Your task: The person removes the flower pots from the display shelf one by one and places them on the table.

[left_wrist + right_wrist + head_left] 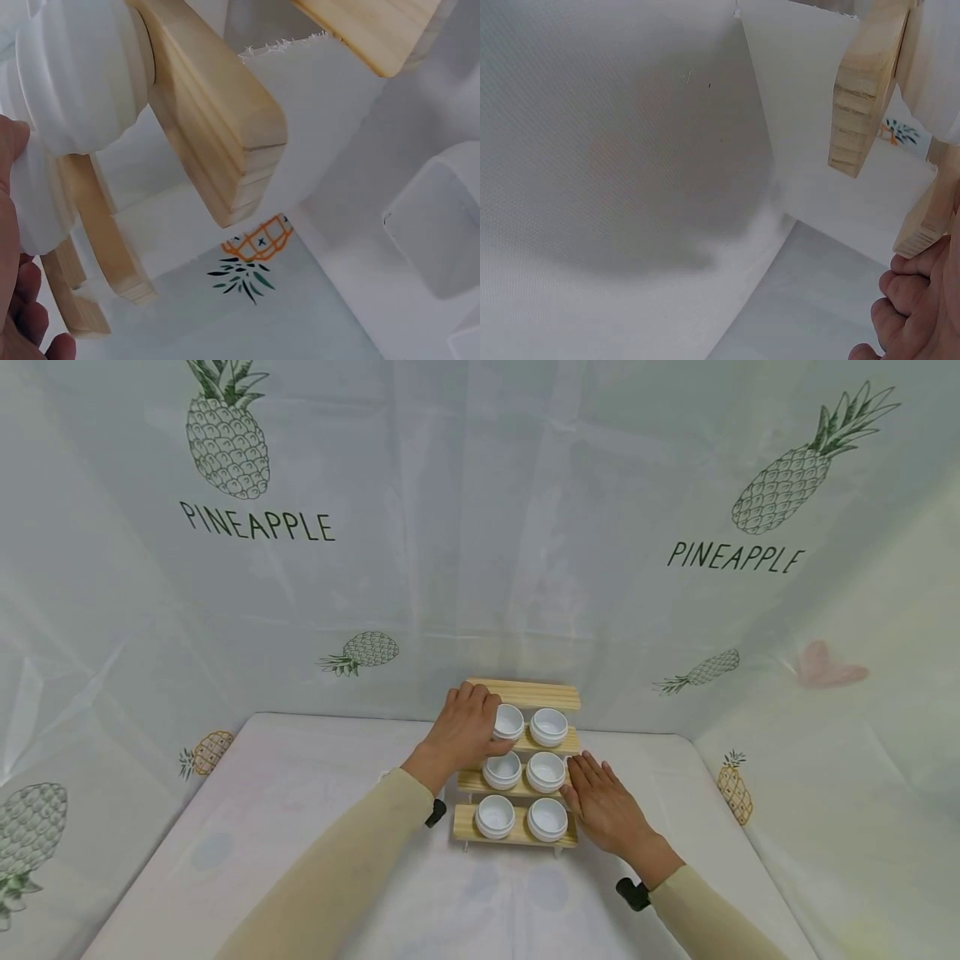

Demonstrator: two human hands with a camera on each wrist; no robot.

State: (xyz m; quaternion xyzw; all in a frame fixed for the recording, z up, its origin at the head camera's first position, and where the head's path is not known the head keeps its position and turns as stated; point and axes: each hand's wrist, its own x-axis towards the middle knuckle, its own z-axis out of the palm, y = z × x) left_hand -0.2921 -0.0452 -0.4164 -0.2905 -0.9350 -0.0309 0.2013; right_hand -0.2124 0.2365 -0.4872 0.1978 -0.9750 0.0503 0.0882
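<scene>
A stepped wooden rack (517,695) with white supports holds small white ribbed bowls in pairs on its three lower tiers. At the upper left bowl (509,720), my left hand (461,727) has its thumb across the front and its fingers around the far left side, pinching it. In the left wrist view, the left hand (11,247) is cut off by the frame edge, beside a ribbed bowl (82,71). My right hand (611,806) lies with straight fingers along the rack's right side. Its curved fingertips (907,292) appear beside a plank end in the right wrist view.
The rack stands on a white-covered table (315,760) near its back edge. Behind hangs a pale curtain (510,527) printed with pineapples. A white box-like shape (442,217) shows at the right of the left wrist view. Black wrist straps (633,894) are visible.
</scene>
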